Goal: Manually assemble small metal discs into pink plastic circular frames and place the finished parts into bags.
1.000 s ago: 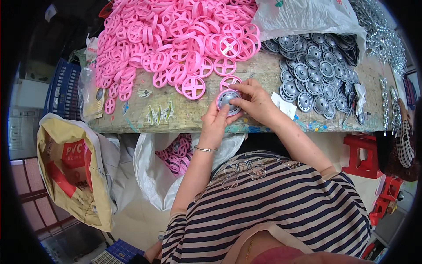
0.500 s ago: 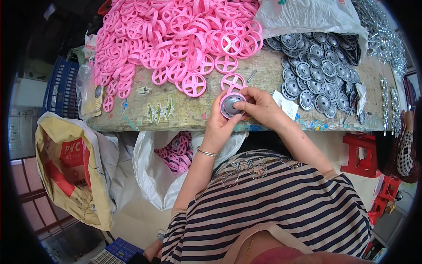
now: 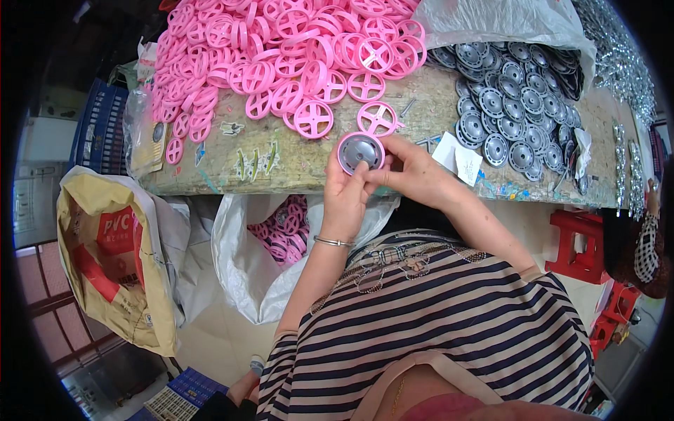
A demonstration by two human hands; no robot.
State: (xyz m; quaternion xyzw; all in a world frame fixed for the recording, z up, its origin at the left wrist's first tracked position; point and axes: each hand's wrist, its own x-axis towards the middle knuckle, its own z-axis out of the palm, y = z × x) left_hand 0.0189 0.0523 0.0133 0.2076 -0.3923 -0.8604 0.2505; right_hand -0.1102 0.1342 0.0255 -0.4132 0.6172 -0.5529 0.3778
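Note:
A pink toy wheel with a grey hubcap disc [image 3: 360, 154] in it is held just over the table's front edge. My left hand [image 3: 345, 198] grips it from below, its thumb on the lower part of the disc. Fingers of my right hand [image 3: 415, 172] close on the wheel's lower right rim. Right behind it, a bare pink wheel with a four-spoke cross [image 3: 378, 118] lies flat on the table. A big heap of such pink wheels [image 3: 281, 59] covers the table's back left, and many loose grey hubcap discs [image 3: 512, 109] are piled to the right.
Below the table edge, a white sack [image 3: 235, 259] holds wheels with discs. An open yellow sack [image 3: 77, 238] stands farther left. A white paper slip [image 3: 456, 158] and small screws lie by my right hand. Silver tinsel [image 3: 625, 56] and red stools [image 3: 579, 245] are at right.
My hands have shifted slightly left and up with the wheel. My right thumb has come off the disc's middle to the rim; more of the disc's face shows.

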